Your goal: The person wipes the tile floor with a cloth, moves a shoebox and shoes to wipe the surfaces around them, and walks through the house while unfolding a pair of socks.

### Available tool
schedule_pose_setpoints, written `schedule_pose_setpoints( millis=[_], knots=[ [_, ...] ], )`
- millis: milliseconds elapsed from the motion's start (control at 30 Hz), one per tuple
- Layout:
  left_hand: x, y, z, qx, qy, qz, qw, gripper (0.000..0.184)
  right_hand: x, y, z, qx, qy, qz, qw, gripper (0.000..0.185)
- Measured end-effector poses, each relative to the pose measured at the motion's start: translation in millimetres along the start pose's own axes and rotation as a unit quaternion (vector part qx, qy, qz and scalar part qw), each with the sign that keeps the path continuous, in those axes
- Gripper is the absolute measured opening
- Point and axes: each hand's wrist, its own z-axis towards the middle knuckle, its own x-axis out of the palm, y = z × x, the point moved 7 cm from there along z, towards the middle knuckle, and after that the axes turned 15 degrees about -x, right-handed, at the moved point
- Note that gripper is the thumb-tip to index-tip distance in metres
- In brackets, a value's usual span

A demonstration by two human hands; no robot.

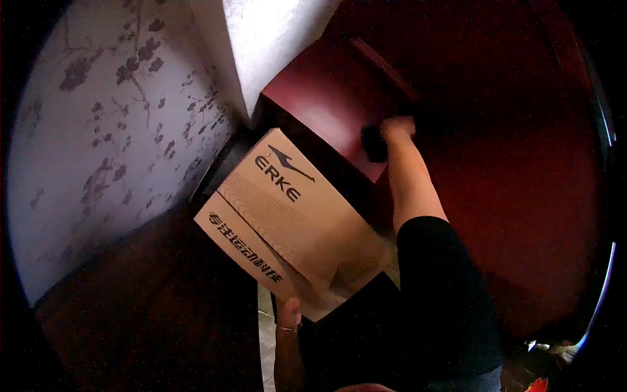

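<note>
A brown cardboard box [287, 215] printed with "ERKE" and dark characters is held tilted in front of my body. My left hand [289, 313] grips its lower edge, thumb against the cardboard. Farther up and to the right, my right hand [398, 126] is closed on a small black object [374, 144], which is too dark to make out. That hand is beside the edge of a glossy dark red surface [326, 98], beyond the box.
Wallpaper with a floral branch pattern [117, 130] covers the left side. A white wall corner [268, 39] juts in at the top. Dark red panelling [522, 183] stands on the right. Pale floor tiles [266, 340] show below the box.
</note>
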Motion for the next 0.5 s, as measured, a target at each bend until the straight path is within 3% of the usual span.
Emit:
schedule_pose_setpoints(
  millis=[100,167,233,433,500],
  knots=[
    [0.7,-1.4,7.4,0.014,0.016,0.006,1.000,0.057,4.8,-8.3,6.1,0.075,-0.068,0.054,0.993,0.057],
    [6.9,-7.0,12.6,0.028,-0.003,0.009,1.000,0.057,10.3,-22.8,12.5,0.110,-0.140,0.155,0.972,0.066],
    [28.0,-26.9,18.7,0.033,-0.047,0.013,0.998,0.062,9.0,-29.1,24.9,0.121,-0.174,0.171,0.962,0.073],
    [42.6,-49.6,44.0,-0.025,-0.103,0.192,0.976,0.069,12.5,-20.0,-13.9,0.069,-0.108,0.097,0.987,0.074],
    [65.7,-60.5,34.0,0.021,-0.117,0.178,0.977,0.067,48.4,-12.2,-12.5,0.070,-0.094,0.097,0.988,0.070]
  ],
)
